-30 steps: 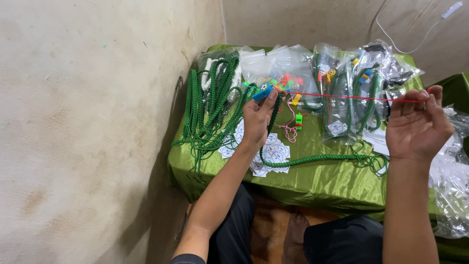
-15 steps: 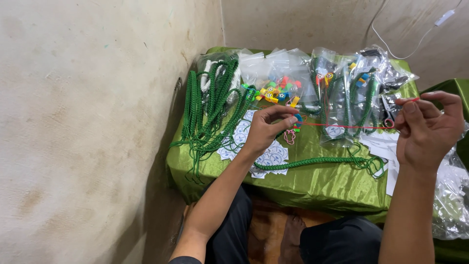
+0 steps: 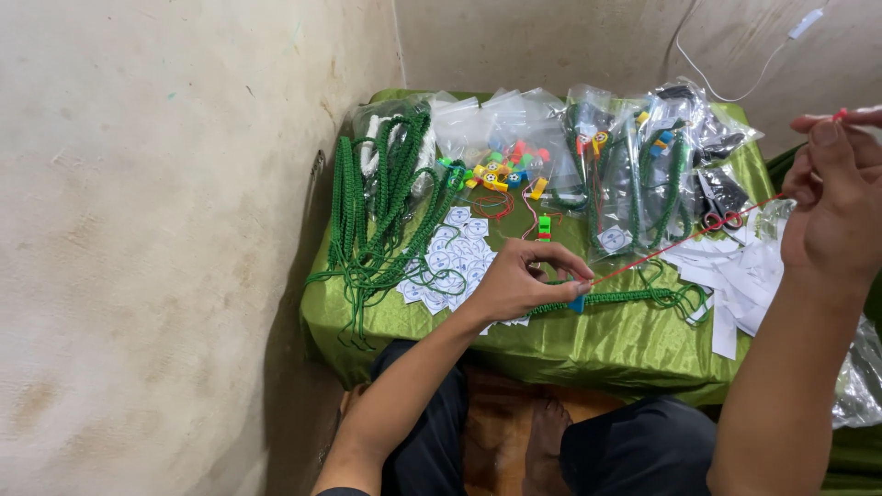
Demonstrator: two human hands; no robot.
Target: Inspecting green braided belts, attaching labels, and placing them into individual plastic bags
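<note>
**Red thread stretched between your two hands over the green table**

Your left hand (image 3: 524,285) sits low over the front of the green-clothed table (image 3: 597,340), fingers pinched together on one end of a thin red thread (image 3: 680,242). A small blue piece (image 3: 576,302) shows just under your fingertips, touching them; its exact shape is too small to make out. Your right hand (image 3: 831,197) is raised at the right edge of the view, thumb and forefinger closed on the other end of the thread, so the thread runs taut and slanting up from left to right above the cloth.

Just beneath the lower end of the thread lies a green braided cord (image 3: 616,298), stretched out along the front of the table, with its loose loops bunched at the right end. Near your left wrist a scatter of small round white stickers (image 3: 455,248) lies on the cloth. To the left of those, a heap of green braided cords (image 3: 381,216) hangs over the table's left side, next to the wall.

Along the back of the table stand clear plastic bags (image 3: 496,119); small bright plastic pieces (image 3: 491,174) in yellow, green, red and blue spill out in front of them. More clear bags holding green cords (image 3: 643,174) lie to the right. White paper slips (image 3: 735,271) are piled at the right side, under the thread, and a pair of red-handled scissors (image 3: 721,220) rests just behind them.
</note>
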